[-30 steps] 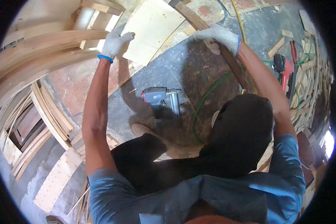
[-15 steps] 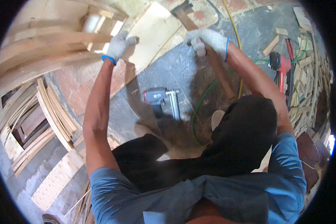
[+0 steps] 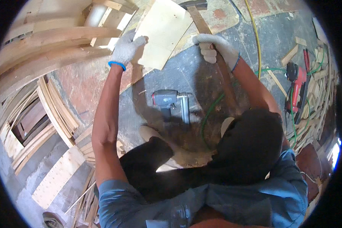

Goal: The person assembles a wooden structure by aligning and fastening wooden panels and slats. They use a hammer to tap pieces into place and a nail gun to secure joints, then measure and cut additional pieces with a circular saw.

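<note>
Right forearm (image 3: 256, 89) is tucked in a bit closer than half a second ago. Right hand (image 3: 216, 49) is wrapped round a hammer (image 3: 198, 19), its head sticking out on the far side. Left hand (image 3: 126, 51) sits by some curved boards (image 3: 68, 36), can't tell if it's gripping.

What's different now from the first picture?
The right hand shifted left, still gripping the hammer, whose handle end swung the same way, toward the grey nail gun. The left hand stayed by the curved wooden piece, and the nail gun stayed put.
</note>
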A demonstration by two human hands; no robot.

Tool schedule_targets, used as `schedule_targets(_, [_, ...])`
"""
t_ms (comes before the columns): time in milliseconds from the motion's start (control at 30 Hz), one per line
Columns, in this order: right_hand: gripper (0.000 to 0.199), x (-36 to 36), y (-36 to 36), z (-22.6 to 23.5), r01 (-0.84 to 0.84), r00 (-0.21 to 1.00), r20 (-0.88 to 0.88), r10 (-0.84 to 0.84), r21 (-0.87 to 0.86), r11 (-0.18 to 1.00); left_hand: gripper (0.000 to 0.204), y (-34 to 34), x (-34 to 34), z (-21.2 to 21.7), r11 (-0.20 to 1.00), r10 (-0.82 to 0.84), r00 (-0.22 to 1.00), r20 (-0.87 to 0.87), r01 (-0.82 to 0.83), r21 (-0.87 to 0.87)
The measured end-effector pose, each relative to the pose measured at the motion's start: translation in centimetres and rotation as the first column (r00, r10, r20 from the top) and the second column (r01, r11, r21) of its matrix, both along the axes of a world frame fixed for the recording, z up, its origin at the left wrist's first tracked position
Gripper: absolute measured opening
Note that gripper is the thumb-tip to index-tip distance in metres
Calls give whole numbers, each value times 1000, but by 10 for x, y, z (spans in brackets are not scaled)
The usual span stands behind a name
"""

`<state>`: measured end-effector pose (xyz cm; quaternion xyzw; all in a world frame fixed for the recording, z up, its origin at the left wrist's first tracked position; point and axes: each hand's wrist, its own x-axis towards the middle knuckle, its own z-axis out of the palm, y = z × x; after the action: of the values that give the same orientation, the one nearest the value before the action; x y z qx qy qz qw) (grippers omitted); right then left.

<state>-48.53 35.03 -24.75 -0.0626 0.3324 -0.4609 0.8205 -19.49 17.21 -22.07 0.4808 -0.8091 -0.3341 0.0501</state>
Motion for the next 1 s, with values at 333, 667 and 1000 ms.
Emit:
schedule_targets(333, [25,-11,19,-4,60,733,676,77,-177,982,30,57,-16,60,863,-53,990,133,113,-492])
schedule_targets(667, [18,-33,48,45,80,861,-505,-59,20,997,36,140,8,39,865,-283,900,332,389,-317])
schedule_targets(1000, [24,-3,69,33,-67,712,-673,202,222,973,32,123,69,-40,712,701,712,-48,-694,109])
